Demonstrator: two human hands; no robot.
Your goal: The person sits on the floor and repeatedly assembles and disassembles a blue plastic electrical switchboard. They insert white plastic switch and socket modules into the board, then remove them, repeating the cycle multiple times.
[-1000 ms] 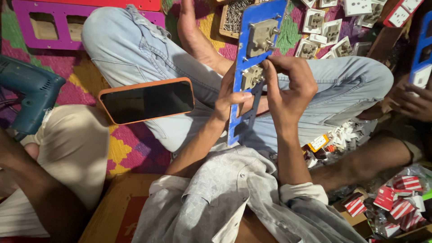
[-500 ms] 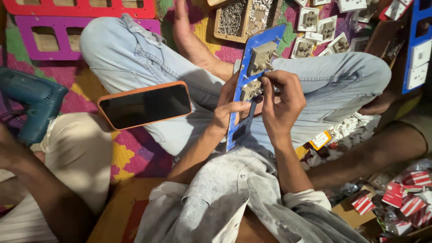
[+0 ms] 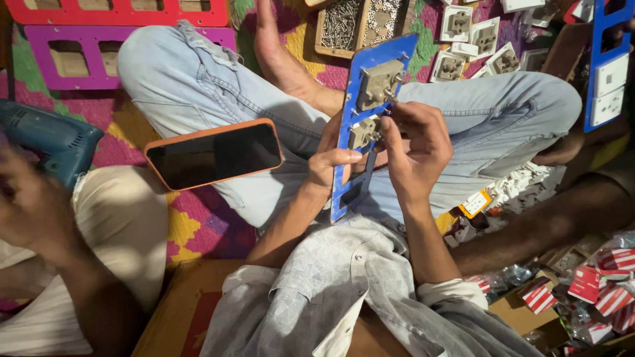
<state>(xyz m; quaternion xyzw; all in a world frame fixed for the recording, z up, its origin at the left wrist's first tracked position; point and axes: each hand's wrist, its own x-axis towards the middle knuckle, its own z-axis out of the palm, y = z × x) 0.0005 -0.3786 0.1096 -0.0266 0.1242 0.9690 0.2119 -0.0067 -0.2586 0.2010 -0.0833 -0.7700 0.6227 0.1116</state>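
Person sits cross-legged in pale jeans, blue switch plate [image 3: 362, 135] held upright over the lap, centre of scene. Left hand [image 3: 329, 164] closed on the plate's left edge, thumb across the front at mid-height. Right hand [image 3: 417, 147] curled at the plate's right edge, fingertips pinched at the lower of two beige socket backs [image 3: 362, 133]; prob. a small screw between them, too small to tell. The upper socket back [image 3: 380, 82] sits just above, w/ metal terminals sticking out to the right.

Phone in an orange case [image 3: 215, 154] lies face-up on the left thigh, screen dark. Teal power drill [image 3: 49, 139] at far left on the patterned mat. Wooden tray of screws [image 3: 360, 23] beyond the knees. White sockets [image 3: 479, 39] scattered at the far right. Red-and-white small boxes [image 3: 598, 291] near right. Another person's blurred hand [image 3: 30, 205] near left.
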